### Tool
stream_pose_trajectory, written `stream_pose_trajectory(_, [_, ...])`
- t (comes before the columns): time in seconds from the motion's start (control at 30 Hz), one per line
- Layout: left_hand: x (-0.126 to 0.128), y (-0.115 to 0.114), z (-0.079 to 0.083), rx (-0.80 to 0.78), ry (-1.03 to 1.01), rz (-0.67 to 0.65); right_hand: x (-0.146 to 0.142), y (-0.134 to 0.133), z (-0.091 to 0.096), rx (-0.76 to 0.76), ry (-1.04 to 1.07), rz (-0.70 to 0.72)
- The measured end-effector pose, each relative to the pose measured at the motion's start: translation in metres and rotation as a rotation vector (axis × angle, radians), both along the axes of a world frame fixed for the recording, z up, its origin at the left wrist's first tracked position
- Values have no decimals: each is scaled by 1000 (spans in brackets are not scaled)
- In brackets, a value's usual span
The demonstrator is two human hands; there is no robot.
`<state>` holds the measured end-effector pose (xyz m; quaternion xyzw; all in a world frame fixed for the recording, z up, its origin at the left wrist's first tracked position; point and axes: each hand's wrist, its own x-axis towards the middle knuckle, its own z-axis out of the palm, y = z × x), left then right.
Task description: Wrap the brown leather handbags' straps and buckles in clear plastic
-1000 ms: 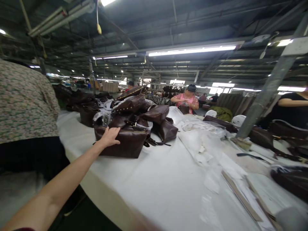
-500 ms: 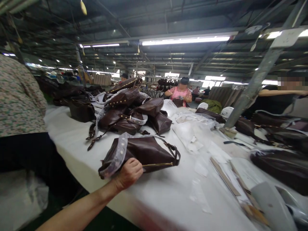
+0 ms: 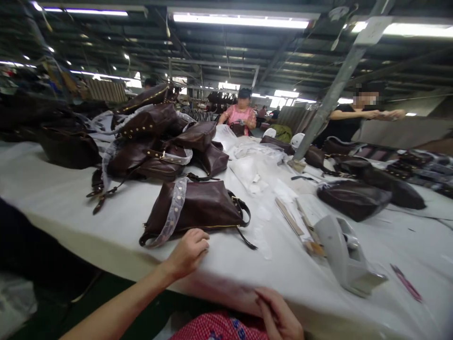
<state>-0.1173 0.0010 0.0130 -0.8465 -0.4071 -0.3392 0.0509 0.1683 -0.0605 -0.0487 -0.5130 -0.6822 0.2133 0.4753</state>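
Note:
A dark brown leather handbag (image 3: 201,200) lies on the white-covered table, its strap (image 3: 177,208) wrapped in clear plastic and its gold zipper along the near edge. My left hand (image 3: 189,250) is at that zipper edge with its fingers curled in; whether they pinch anything is hidden. A thin dark strap end (image 3: 247,238) trails from the bag's right side. Lower down, my right hand (image 3: 279,314) is over the table's front edge, above the red checked cloth (image 3: 219,326) at my lap. Its fingers are loosely extended, and I see nothing in them.
A heap of similar brown bags (image 3: 152,137) stands behind. To the right are a grey tape dispenser (image 3: 348,257), cardboard strips (image 3: 290,217), a pink-handled tool (image 3: 405,282), more bags (image 3: 354,198) and a metal post (image 3: 336,89). Co-workers (image 3: 239,115) are across the table.
The bag now lies flatter on the table, and my left hand has slipped from its grip to the near edge. My right hand has come into clear view. The camera has turned down and right.

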Motion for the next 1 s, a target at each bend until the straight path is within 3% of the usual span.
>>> stream_pose_trajectory(0.1, [2, -24, 27, 104, -38, -10, 1, 27, 28, -20, -28, -15])
stream_pose_trajectory(0.17, [-10, -28, 49, 166, -71, 181, -2, 48, 44, -37, -12, -54])
stream_pose_trajectory(0.23, [-32, -20, 70, 142, -90, 465, -5, 73, 54, -54, 7, -79])
stream_pose_trajectory(0.3, [-58, -1, 87, -7, -84, 710, -6, 103, 59, -57, 11, -104])
stream_pose_trajectory(0.37, [-79, 22, 99, -288, -84, 819, -8, 136, 60, -41, -14, -126])
stream_pose_trajectory(0.43, [-91, 43, 104, -534, -157, 741, -11, 169, 60, -27, -76, -132])
stream_pose_trajectory(0.53, [-95, 63, 101, -640, -413, 463, -26, 213, 59, -36, -182, -119])
stream_pose_trajectory(0.6, [-92, 64, 97, -682, -594, 268, -41, 235, 57, -53, -218, -98])
stream_pose_trajectory(0.7, [-88, 50, 92, -865, -730, 7, -62, 259, 51, -92, -223, -57])
stream_pose_trajectory(0.77, [-88, 37, 91, -952, -697, -103, -71, 271, 47, -124, -205, -31])
stream_pose_trajectory(0.83, [-89, 29, 88, -944, -579, -171, -74, 279, 46, -140, -160, -15])
stream_pose_trajectory(0.93, [-89, 29, 79, -824, -352, -215, -64, 279, 53, -118, -53, -25])
stream_pose_trajectory(1.0, [-90, 35, 70, -726, -243, -208, -48, 267, 60, -25, 137, -39])
